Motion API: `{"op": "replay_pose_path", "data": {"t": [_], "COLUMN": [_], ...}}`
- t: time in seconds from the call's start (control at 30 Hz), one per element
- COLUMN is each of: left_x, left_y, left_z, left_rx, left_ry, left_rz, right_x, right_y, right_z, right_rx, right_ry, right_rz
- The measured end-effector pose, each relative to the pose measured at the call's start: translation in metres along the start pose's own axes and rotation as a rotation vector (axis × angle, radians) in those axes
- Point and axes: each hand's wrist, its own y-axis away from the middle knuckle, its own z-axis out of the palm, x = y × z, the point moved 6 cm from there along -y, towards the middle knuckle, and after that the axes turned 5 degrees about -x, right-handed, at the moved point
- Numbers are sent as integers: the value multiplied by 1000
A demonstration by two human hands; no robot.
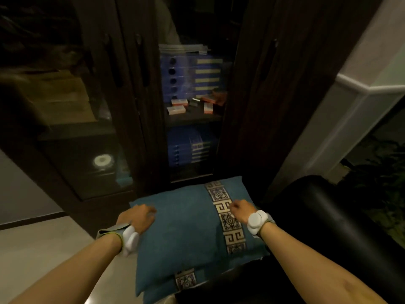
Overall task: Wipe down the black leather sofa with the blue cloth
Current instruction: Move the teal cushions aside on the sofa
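two stacked cushions [186,229] cover sofa [328,227] seat; cabinet [131,106] close behind, floor [54,249] open left.

Both bare forearms stretched forward, left hand [140,218] and right hand [240,210] with fingers curled down, white pucks strapped on wrists.

Both hands rest on a blue cushion [186,227] with a patterned band, stacked on a second cushion [166,286] atop the black leather sofa [328,227]. The left hand [138,218] grips its left edge; the right hand [241,210] presses curled fingers into the band. Behind stands a dark wooden cabinet [135,106] holding blue folders [190,77].
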Motion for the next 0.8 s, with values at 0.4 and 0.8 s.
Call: {"op": "replay_pose_path", "data": {"t": [0.4, 0.8], "left_x": [-36, -28], "left_y": [-194, -254], "left_z": [13, 52], "left_rx": [-112, -229], "left_ry": [-148, -7], "left_rz": [41, 52], "right_x": [-42, -16], "right_y": [-183, -257], "right_z": [-22, 15], "right_rx": [-90, -169], "right_ry": [346, 452], "right_rz": [81, 128]}}
